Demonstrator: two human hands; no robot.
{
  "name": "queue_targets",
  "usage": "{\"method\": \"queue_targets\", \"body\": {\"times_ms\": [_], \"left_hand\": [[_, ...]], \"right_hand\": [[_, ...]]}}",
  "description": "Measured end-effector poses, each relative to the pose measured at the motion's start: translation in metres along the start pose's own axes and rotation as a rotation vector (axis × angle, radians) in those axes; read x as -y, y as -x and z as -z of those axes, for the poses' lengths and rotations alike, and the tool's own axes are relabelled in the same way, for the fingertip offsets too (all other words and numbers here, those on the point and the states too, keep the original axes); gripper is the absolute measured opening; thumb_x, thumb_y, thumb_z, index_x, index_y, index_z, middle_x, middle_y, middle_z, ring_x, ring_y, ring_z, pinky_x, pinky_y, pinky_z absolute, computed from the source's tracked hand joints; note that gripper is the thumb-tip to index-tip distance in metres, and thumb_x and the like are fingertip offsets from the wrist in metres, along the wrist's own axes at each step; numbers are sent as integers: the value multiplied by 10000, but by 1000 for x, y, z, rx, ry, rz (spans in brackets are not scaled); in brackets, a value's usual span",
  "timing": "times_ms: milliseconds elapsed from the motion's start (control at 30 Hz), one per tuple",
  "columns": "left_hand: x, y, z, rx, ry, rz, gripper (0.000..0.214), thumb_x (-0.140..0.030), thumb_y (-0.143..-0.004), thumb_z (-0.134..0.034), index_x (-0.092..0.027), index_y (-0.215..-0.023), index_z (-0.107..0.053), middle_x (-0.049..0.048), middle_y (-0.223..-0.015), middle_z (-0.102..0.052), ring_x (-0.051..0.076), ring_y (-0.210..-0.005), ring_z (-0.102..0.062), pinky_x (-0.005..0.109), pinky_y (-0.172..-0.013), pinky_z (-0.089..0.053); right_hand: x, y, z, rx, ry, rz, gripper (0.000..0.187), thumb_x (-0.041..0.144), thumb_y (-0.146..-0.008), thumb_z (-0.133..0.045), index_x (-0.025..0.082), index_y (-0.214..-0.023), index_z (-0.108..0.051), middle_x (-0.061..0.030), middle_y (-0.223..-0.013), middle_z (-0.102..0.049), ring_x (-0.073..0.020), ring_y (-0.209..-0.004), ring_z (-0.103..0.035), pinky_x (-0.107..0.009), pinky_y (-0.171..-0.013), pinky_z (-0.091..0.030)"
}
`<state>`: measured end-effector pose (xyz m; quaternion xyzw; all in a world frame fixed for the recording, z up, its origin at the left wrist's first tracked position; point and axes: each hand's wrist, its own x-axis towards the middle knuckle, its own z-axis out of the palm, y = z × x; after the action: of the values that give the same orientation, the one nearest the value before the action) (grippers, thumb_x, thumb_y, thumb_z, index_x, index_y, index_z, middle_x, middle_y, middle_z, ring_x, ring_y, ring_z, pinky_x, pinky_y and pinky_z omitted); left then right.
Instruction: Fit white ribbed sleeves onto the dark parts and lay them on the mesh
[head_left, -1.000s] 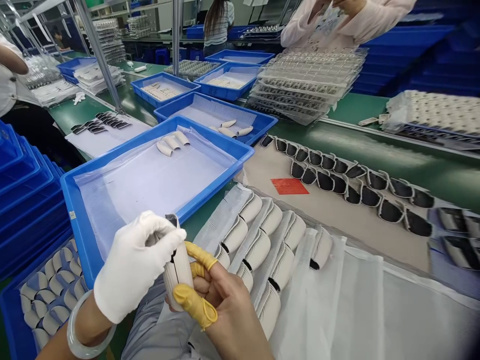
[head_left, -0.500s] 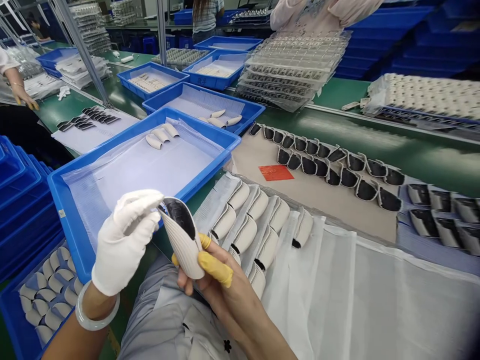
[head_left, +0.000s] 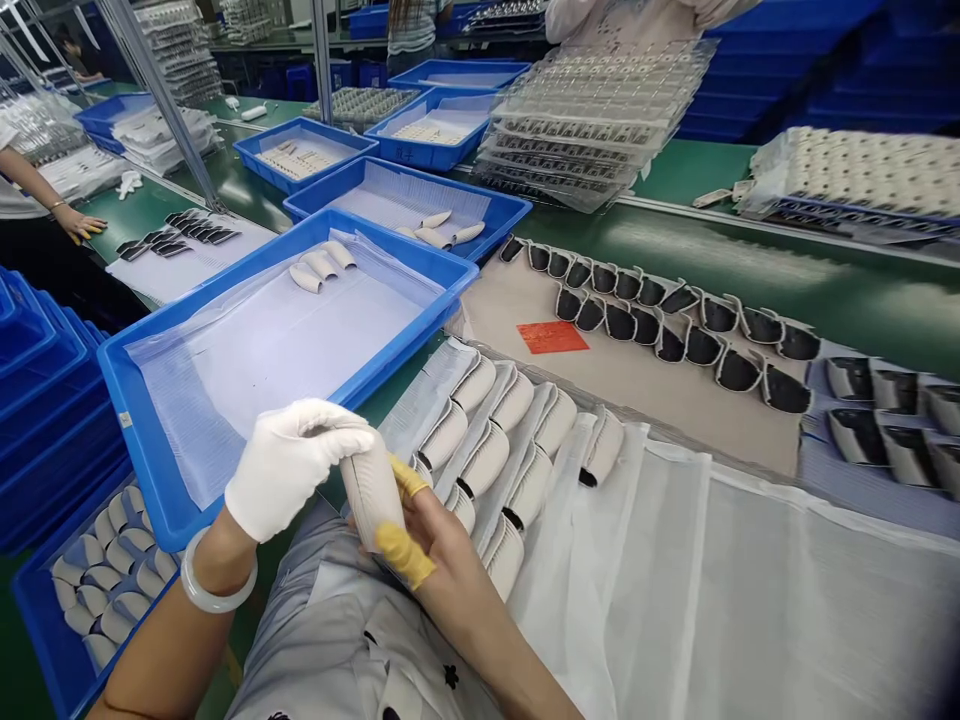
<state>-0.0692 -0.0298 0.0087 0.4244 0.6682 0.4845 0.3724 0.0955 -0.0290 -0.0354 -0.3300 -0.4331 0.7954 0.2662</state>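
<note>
Above my lap, both hands hold one cream ribbed curved shell (head_left: 372,492), its ribbed outer face turned up. My left hand (head_left: 289,465), in a white glove, pinches the shell's upper end. Yellow finger covers show on my right hand (head_left: 431,540), whose fingers wrap the shell's lower part. The shell's dark inner side is out of sight. Just right of the hands, similar cream shells (head_left: 484,458) lie in slanting rows between folds of white cloth (head_left: 660,560).
A blue tray (head_left: 120,390) with several cream pieces (head_left: 322,262) lies ahead. Dark-lined shells (head_left: 671,340) and a red card (head_left: 553,337) are at right. A lower-left tray (head_left: 37,600) holds more shells. Co-workers stand across the table, one near stacked clear trays (head_left: 592,120).
The shell has been turned, so its dark inside no longer shows and its ribbed face is up. My left hand has shifted right and slightly down with it.
</note>
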Motion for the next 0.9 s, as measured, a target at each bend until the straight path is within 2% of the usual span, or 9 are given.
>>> {"method": "queue_targets", "body": {"times_ms": [67,200,367,533,633,700,767,833,900], "left_hand": [[-4,2,-5,3,-46,14,72,-230,-659,-747,-208,-726,-735,-3,-734,-694,85,-564,-565,155,-400,-402],[-7,4,-15,-41,-41,63,236,-231,-626,-766,-216,-858,-726,2,-772,-696,111,-631,-605,156,-414,-431],[-9,1,-18,8,-16,65,136,-263,-660,-741,-187,-769,-716,-2,-715,-671,61,-442,-491,174,-363,-393],[-5,-2,-17,33,-32,26,159,-320,-758,-664,-171,-713,-692,-34,-513,-563,49,-374,-410,194,-382,-365],[-3,-3,-17,17,6,35,212,-375,-784,-643,-177,-714,-676,-63,-410,-463,56,-367,-395,199,-404,-369],[-3,-3,-17,14,33,42,200,-380,-773,-653,-184,-745,-685,-53,-472,-525,56,-378,-410,203,-400,-372],[-4,-4,-17,22,10,16,164,-340,-718,-708,-192,-788,-700,-21,-637,-630,74,-461,-495,208,-430,-412],[-6,-4,-16,34,-54,-35,178,-293,-659,-755,-196,-798,-704,3,-773,-672,116,-623,-586,225,-539,-482],[-8,-4,-16,36,-110,-67,190,-283,-637,-769,-195,-790,-697,14,-812,-674,155,-749,-615,255,-650,-515]], "right_hand": [[1,2,3,-2,149,2,618,437,-744,-725,225,-1274,-487,-65,-1004,-649,-196,-791,-638,-328,-708,-532],[6,5,6,39,163,-36,484,485,-799,-645,179,-1159,-537,-24,-761,-649,-195,-696,-655,-364,-712,-540],[15,8,8,63,83,-103,419,487,-791,-649,171,-1051,-554,-3,-716,-644,-164,-585,-660,-342,-673,-539],[19,8,9,93,22,-156,437,504,-746,-681,165,-992,-556,22,-651,-611,-157,-493,-643,-307,-536,-529],[18,6,10,62,48,-147,463,516,-759,-663,159,-1032,-552,27,-643,-618,-150,-487,-642,-302,-552,-519],[17,4,11,37,67,-142,466,514,-780,-644,161,-1069,-546,23,-665,-630,-149,-504,-649,-306,-588,-515],[16,3,13,21,78,-134,455,509,-788,-638,166,-1074,-548,21,-669,-641,-151,-514,-652,-315,-618,-511],[15,2,14,13,90,-121,435,495,-789,-643,171,-1064,-553,22,-647,-648,-158,-521,-655,-327,-652,-509],[17,2,14,9,98,-115,406,474,-794,-645,178,-1057,-554,22,-646,-654,-165,-535,-661,-334,-676,-508]]}}
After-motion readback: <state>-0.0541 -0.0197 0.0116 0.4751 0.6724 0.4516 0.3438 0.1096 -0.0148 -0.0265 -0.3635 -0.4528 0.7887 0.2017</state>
